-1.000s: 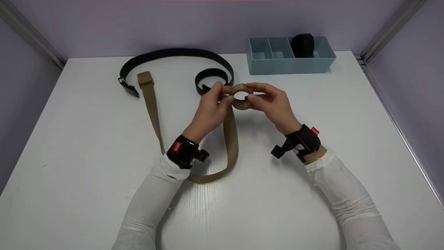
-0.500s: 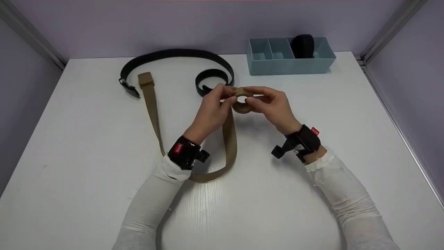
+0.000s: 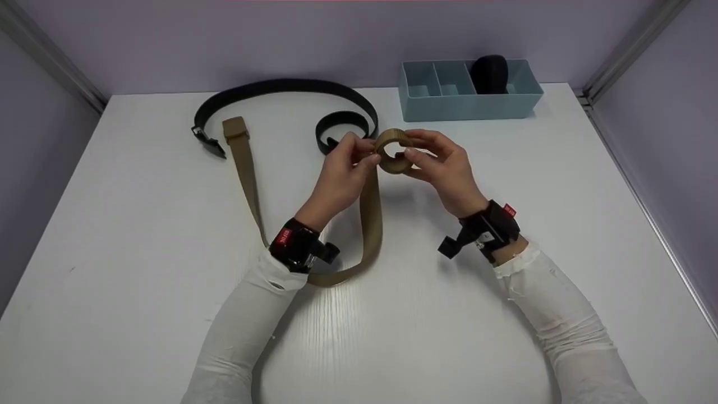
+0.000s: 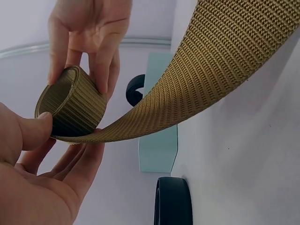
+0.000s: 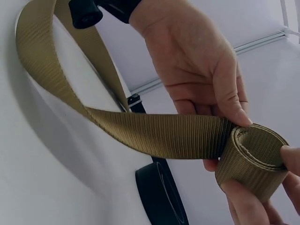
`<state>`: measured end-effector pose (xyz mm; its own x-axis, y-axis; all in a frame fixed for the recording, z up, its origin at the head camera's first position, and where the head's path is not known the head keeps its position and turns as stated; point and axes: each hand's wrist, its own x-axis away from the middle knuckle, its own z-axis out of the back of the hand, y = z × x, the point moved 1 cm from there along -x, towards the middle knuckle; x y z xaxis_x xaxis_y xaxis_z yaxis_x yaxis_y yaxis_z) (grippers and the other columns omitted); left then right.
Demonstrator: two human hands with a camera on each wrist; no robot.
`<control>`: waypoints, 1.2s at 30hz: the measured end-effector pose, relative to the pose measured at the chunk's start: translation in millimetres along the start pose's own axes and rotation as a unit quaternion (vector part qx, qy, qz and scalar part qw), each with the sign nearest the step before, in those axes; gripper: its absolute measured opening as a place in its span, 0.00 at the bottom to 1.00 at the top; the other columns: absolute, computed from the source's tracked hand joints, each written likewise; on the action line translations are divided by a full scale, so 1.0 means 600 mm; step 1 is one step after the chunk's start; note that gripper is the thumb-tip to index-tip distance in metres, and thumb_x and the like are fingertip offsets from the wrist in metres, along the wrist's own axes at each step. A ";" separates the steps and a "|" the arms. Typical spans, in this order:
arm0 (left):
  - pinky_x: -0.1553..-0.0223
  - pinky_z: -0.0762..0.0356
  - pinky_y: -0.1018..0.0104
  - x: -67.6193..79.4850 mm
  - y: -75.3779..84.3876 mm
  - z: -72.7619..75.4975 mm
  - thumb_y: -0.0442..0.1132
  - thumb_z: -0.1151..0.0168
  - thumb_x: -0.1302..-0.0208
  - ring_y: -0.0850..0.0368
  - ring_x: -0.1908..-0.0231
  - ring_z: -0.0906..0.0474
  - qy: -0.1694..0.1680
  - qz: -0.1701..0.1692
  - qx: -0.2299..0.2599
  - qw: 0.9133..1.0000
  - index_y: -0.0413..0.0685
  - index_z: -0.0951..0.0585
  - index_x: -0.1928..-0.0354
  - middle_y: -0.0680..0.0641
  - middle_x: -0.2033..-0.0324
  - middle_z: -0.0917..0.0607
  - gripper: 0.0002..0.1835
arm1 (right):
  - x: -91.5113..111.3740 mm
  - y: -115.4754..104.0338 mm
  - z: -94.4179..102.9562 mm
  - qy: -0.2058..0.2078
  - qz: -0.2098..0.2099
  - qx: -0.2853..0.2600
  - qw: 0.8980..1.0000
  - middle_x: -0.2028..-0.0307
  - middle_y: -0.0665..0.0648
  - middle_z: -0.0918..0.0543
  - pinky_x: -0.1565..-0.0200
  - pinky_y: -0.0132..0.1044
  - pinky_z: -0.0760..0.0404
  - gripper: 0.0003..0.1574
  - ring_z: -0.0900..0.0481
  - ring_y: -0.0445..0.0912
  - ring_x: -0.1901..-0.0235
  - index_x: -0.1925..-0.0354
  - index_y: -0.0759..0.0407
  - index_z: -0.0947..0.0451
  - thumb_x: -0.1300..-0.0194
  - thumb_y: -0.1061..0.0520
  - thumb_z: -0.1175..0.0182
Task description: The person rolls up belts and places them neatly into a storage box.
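A tan webbing belt (image 3: 370, 224) is partly rolled into a small hollow coil, raised above the white table. My left hand (image 3: 342, 177) pinches the belt at the coil's left side, thumb on its rim and fingers beneath the strap. On the right side, my right hand (image 3: 446, 168) grips the coil between thumb and fingers. The coil's overlapping layers show in the right wrist view, where the rolled belt (image 5: 253, 164) runs off into a loose strap. The strap's free length hangs down, passes behind my left wrist and ends in a tan buckle (image 3: 235, 128) on the table.
A black belt (image 3: 291, 84) curves along the back of the table, one end coiled behind my left hand and its buckle (image 3: 208, 141) at the left. At the back right stands a blue divided box (image 3: 471, 108) holding a dark rolled item (image 3: 489, 74).
The coil dips and turns between my fingers, then rises slightly up and right. My right fingers shift around it. The hanging loop of strap draws up a little; the black belt and box stay put.
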<state>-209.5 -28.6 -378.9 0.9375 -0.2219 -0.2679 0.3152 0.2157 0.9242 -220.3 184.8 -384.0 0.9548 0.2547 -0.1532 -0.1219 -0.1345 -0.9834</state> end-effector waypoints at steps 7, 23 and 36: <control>0.47 0.19 0.63 0.001 0.003 -0.005 0.33 0.41 0.23 0.55 0.46 0.19 -0.018 -0.027 -0.109 0.993 0.40 0.24 0.52 0.44 0.45 0.16 0.04 | -0.001 -0.004 0.003 -0.031 0.062 0.135 0.988 0.42 0.60 0.16 0.45 0.41 0.15 0.22 0.15 0.50 0.45 0.37 0.61 0.18 0.28 0.61 0.33; 0.43 0.20 0.64 -0.001 0.005 -0.002 0.39 0.41 0.22 0.57 0.45 0.18 -0.001 0.024 -0.039 0.999 0.42 0.25 0.49 0.46 0.39 0.18 0.09 | 0.003 0.002 -0.003 -0.012 0.026 0.050 0.998 0.43 0.63 0.19 0.52 0.43 0.12 0.24 0.14 0.54 0.48 0.36 0.64 0.21 0.28 0.62 0.33; 0.50 0.19 0.64 0.002 0.005 -0.004 0.36 0.43 0.21 0.57 0.48 0.18 0.010 -0.006 -0.066 0.998 0.39 0.24 0.49 0.43 0.41 0.17 0.08 | 0.004 -0.002 -0.004 -0.020 0.004 0.043 0.999 0.41 0.64 0.22 0.49 0.46 0.13 0.26 0.15 0.58 0.46 0.35 0.64 0.23 0.27 0.61 0.33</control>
<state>-207.2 -25.6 -377.1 0.9356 -0.2066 -0.2863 0.3427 0.3368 0.8770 -217.4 183.3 -382.9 0.9423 0.2926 -0.1627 -0.1533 -0.0546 -0.9867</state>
